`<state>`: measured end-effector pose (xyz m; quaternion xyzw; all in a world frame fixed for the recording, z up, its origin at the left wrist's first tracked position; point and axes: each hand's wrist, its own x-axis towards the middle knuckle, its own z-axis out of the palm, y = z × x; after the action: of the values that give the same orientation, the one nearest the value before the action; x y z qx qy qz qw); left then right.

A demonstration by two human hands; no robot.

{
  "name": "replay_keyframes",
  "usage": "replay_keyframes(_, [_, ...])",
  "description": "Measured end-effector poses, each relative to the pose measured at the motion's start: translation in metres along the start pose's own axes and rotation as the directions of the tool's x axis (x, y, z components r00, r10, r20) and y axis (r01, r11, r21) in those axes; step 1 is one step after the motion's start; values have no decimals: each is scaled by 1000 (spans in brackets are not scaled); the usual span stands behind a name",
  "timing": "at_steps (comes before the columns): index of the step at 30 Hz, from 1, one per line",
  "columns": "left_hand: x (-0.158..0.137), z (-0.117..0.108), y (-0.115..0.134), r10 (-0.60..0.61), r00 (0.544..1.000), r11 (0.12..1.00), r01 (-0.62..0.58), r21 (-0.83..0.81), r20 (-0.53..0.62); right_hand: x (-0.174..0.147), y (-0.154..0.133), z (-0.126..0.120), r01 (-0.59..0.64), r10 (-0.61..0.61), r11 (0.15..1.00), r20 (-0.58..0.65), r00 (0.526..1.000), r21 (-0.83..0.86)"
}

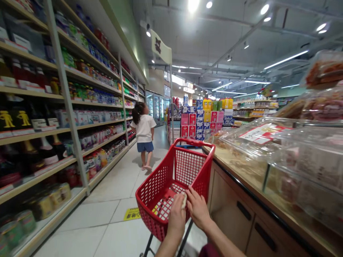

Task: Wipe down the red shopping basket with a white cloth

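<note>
My left hand [177,211] is closed around a small pale, off-white piece [184,200], whose kind I cannot make out. Close beside it, my right hand [198,208] has its fingers stretched forward, the fingertips near the pale piece. Both hands are over the near side of a red plastic shopping cart [157,189] with a perforated basket. My hands hide part of the cart's near rim, and whether they rest on it I cannot tell.
Ahead in the aisle walks a person [144,132] in a white top and blue shorts. Stocked shelves [103,130] line the left. On the right stands a wooden counter [230,167] with clear plastic food boxes [257,139]. Stacked cartons [189,125] stand beyond the cart.
</note>
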<state>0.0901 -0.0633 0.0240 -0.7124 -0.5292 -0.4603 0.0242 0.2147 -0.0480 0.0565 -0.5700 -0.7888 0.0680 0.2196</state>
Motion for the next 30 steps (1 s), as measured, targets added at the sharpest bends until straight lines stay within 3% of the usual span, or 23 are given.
replay_keyframes(4, [-3,-2,16,234,972,972,-234,12,-6,0,15,-16,-45,47,996,22,999,-79])
replay_keyframes(7, [-13,-13,9,457,888,888,-458,39,44,3,29,-23,-90,91,993,12,996,-73])
replay_keyframes(9, [-20,-23,-3,515,853,854,-519,31,90,3,36,-24,-145,145,988,1,989,-53])
replay_keyframes(11, [-25,-33,-16,471,869,878,-479,16,155,3,42,-24,-189,190,981,-1,982,-36])
replay_keyframes(14, [-27,-40,-26,278,934,958,-286,3,224,8,48,-28,-215,215,976,2,977,-25])
replay_keyframes(17, [-26,-32,-21,89,982,996,-82,-44,166,13,48,-35,-229,229,973,-3,973,-24])
replay_keyframes(21, [-19,-15,-6,-110,990,960,128,-249,88,1,30,-36,-199,196,980,-97,976,-19])
replay_keyframes(24, [-7,-12,6,-318,936,811,352,-467,152,-24,9,-18,59,-36,992,-205,978,110])
replay_keyframes(26, [1,-14,18,-413,861,585,501,-638,297,-40,-3,1,174,-116,958,-246,962,227])
replay_keyframes(28, [6,-16,32,-383,801,303,580,-756,461,-49,-11,18,174,-82,935,-286,955,310])
replay_keyframes(30, [9,-20,46,-294,769,109,617,-779,568,-50,-15,28,155,-28,918,-330,943,365])
